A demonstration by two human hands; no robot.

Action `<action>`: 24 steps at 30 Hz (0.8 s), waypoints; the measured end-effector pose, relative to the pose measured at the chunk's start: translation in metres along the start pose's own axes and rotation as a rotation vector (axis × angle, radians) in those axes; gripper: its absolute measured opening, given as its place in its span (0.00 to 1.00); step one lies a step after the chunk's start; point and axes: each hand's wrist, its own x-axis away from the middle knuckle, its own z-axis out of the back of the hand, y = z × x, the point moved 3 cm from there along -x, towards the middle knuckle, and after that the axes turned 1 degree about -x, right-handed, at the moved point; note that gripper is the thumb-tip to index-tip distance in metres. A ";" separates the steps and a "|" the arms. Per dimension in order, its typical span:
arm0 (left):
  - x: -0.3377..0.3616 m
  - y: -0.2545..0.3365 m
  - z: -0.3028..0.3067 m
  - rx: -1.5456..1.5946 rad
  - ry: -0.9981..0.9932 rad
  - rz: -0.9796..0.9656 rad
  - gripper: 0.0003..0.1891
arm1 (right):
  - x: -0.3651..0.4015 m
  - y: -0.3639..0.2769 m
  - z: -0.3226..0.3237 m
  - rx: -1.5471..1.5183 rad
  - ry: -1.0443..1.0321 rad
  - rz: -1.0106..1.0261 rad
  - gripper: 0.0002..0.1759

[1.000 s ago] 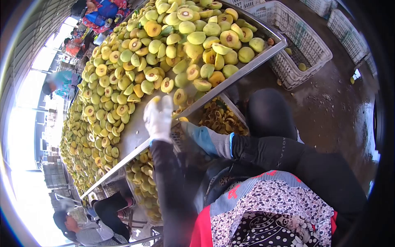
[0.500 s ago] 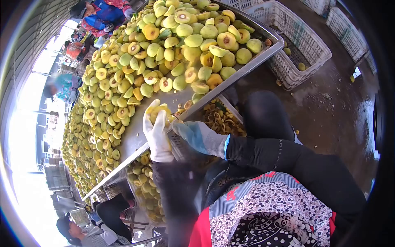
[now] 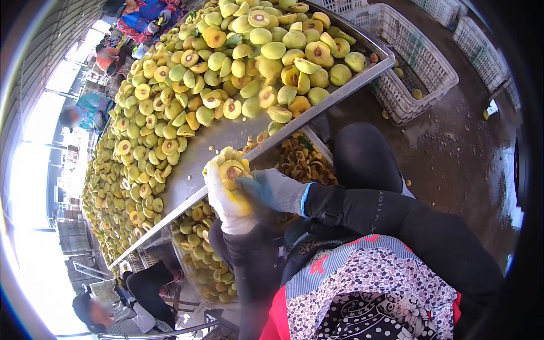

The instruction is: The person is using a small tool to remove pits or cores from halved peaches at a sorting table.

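Observation:
My left hand (image 3: pixel 228 198), in a white glove stained yellow, is closed around yellow-green fruit halves (image 3: pixel 232 169); the cut face of one, with its brown centre, points up. Against the right side of this fruit is my right hand (image 3: pixel 267 190), in a grey and blue glove, its fingers curled and blurred. Whether it grips a small tool is hidden. Both hands are just over the near metal rim (image 3: pixel 198 195) of a large table. Many halved fruits (image 3: pixel 170 102) are heaped on that table beyond my hands.
Below the rim stand a bin of fruit halves (image 3: pixel 207 255) and a container of brownish scraps (image 3: pixel 303 161). White plastic crates (image 3: pixel 436 73) are on the wet floor at the right. Co-workers sit along the left, one (image 3: pixel 122 317) at the lower left. My knee (image 3: pixel 365 158) is right of the scraps.
My left hand has shifted slightly right and down, and a cut face now shows in it. My right hand has come in against the fruit. The view has shifted a little.

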 end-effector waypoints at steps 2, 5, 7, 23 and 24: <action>0.004 0.002 -0.007 -0.144 0.015 -0.067 0.15 | -0.007 0.014 -0.012 -0.011 0.002 0.068 0.29; 0.002 -0.002 -0.003 -0.046 0.079 0.000 0.15 | -0.006 0.011 -0.015 -0.166 -0.055 -0.038 0.32; 0.001 -0.007 0.001 0.013 0.106 0.027 0.15 | -0.004 0.009 -0.014 -0.231 -0.084 -0.136 0.33; 0.008 0.001 0.003 -0.304 0.092 0.030 0.16 | -0.006 0.037 -0.033 -0.304 -0.013 -0.144 0.35; 0.008 -0.001 0.002 -0.303 0.101 0.034 0.16 | -0.008 0.041 -0.037 -0.312 0.014 -0.135 0.35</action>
